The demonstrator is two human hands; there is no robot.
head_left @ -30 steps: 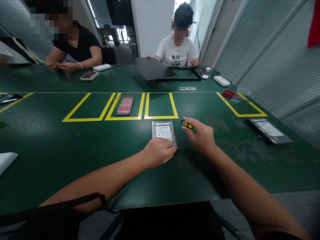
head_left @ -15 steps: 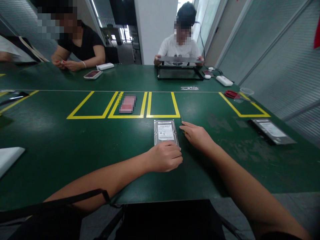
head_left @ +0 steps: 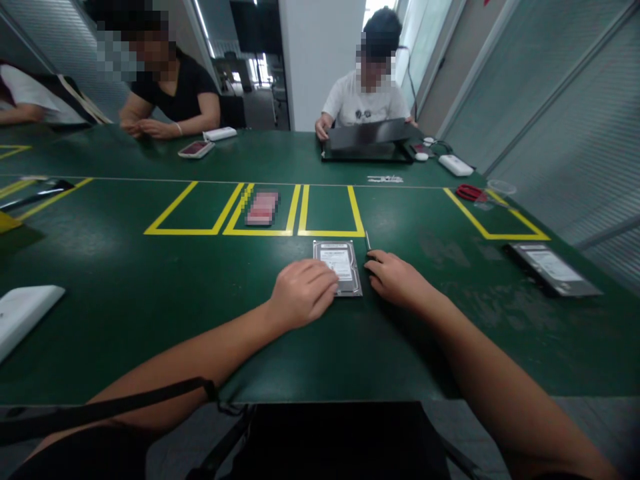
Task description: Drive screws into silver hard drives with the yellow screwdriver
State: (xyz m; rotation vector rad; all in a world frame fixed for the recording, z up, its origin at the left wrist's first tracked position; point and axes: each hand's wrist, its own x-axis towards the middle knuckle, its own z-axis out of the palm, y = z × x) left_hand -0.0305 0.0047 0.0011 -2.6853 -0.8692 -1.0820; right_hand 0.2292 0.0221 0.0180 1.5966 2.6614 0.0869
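Observation:
A silver hard drive (head_left: 341, 261) with a white label lies flat on the green table (head_left: 150, 293), just in front of the yellow taped boxes (head_left: 327, 212). My left hand (head_left: 301, 293) rests on the drive's near left corner, fingers curled over its edge and holding it. My right hand (head_left: 397, 280) lies just right of the drive, closed around a screwdriver (head_left: 367, 240). Only the thin metal shaft shows past the fingers, pointing away from me along the drive's right side.
A second drive on a black sheet (head_left: 553, 267) lies at the right. Red scissors (head_left: 470, 193) and a clear cup (head_left: 501, 187) sit beyond it. A white object (head_left: 23, 313) is at the left edge. Two people sit across; one handles a dark panel (head_left: 370, 137).
My left hand slid from the drive's near edge to its near left corner. My right hand came down beside the drive, and the screwdriver's yellow handle is now hidden inside it.

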